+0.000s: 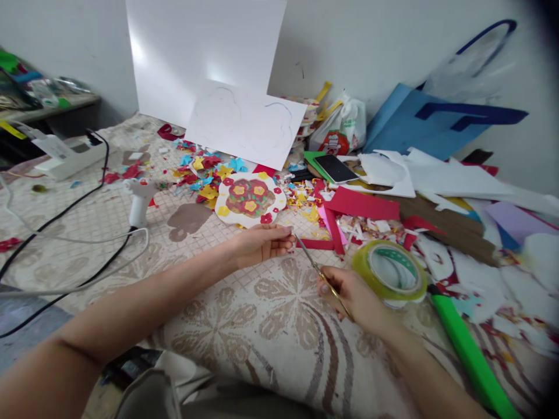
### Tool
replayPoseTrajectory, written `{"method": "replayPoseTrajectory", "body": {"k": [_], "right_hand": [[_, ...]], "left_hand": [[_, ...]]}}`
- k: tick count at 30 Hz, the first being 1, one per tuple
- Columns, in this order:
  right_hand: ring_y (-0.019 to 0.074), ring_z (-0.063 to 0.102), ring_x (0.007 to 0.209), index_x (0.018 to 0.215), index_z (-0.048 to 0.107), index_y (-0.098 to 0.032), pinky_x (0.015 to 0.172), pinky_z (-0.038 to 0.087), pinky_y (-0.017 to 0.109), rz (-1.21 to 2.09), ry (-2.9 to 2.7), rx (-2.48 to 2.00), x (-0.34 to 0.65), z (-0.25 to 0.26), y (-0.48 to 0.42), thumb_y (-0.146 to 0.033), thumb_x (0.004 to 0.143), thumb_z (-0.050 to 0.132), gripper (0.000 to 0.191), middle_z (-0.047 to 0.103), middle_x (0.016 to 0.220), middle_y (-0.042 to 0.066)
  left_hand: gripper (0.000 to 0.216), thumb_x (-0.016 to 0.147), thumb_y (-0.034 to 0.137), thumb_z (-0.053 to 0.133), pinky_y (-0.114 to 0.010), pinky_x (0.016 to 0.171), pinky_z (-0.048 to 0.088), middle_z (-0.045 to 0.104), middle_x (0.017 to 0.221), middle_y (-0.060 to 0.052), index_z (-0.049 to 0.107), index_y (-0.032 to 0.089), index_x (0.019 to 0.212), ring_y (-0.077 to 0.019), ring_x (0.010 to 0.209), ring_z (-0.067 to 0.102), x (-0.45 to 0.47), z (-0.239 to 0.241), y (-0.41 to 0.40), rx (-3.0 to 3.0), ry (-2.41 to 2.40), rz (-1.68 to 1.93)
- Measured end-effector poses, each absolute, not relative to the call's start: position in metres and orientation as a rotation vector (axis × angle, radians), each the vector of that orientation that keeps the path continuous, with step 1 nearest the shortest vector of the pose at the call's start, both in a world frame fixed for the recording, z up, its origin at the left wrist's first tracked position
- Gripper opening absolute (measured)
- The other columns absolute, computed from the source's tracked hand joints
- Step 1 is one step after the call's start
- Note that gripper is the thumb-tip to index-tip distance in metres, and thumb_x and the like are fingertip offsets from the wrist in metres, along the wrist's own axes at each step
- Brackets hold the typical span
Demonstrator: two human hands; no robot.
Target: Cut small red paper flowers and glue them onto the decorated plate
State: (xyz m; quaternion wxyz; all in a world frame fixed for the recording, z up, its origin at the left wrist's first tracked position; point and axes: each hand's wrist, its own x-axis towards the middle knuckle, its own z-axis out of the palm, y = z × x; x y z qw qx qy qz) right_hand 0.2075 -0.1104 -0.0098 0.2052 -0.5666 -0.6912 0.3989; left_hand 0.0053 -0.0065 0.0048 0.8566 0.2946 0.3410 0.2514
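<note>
1. Nearest, toward the right front corner of the counter (279, 337), a long green tool (471, 355) lies at a slant.
2. Here's the right hand (356, 294), out over the front edge's middle stretch, curled round the gold handles of the scissors (315, 265); the blades angle away, toward the other hand.
3. Those scissors look slim, stiff and fairly light, perhaps a touch slick; the handle loops are the place to grip, well clear of the points.
4. And the left hand (264, 241), right at the blade tips, its thumb and fingers close together (whether a scrap is pinched there, it's too small to tell).
5. Just beside the right hand, toward the right edge, a fat tape roll (362, 270) lies flat.
6. Past the left hand, a flower-covered plaque (251, 198)! Likely light, its blooms delicate; best taken by the white rim.
7. Toward the left edge, a white glue gun (140, 203); at the back edge, a marked white sheet (248, 125) leans.
</note>
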Motion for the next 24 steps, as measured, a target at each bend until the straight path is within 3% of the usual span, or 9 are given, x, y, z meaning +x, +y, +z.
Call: {"method": "replayPoseTrajectory", "body": {"k": [8,17,24], "right_hand": [[0.0107,0.036,0.047,0.059,0.036,-0.02,0.046,0.023,0.022,0.793,-2.108,-1.747,0.205,-0.003,-0.108,-0.047,0.083,0.048,0.038,0.039,0.049,-0.005],[0.0176,0.055,0.049,0.063,0.047,-0.021,0.05,0.024,0.026,0.284,-2.246,-1.919,0.201,-0.003,-0.112,-0.042,0.084,0.046,0.03,0.058,0.051,0.001],[0.0176,0.057,0.051,0.066,0.051,-0.021,0.05,0.024,0.026,0.245,-2.265,-1.896,0.2,-0.002,-0.112,-0.043,0.086,0.045,0.03,0.061,0.054,0.001]], "left_hand": [[0.018,0.085,0.01,0.054,-0.013,0.053,0.045,0.061,0.063,0.0,0.06,0.011,0.069,-0.0037,0.054,0.056,0.006,0.007,-0.006,0.508,0.718,0.531],[0.012,0.082,0.007,0.058,-0.016,0.06,0.047,0.062,0.066,-0.001,0.061,0.011,0.071,-0.0054,0.06,0.058,0.005,0.0,-0.007,0.466,0.629,0.521],[0.01,0.078,0.006,0.061,-0.016,0.064,0.048,0.064,0.068,-0.001,0.061,0.012,0.071,-0.0062,0.062,0.06,0.005,-0.006,-0.006,0.497,0.58,0.517]]}}
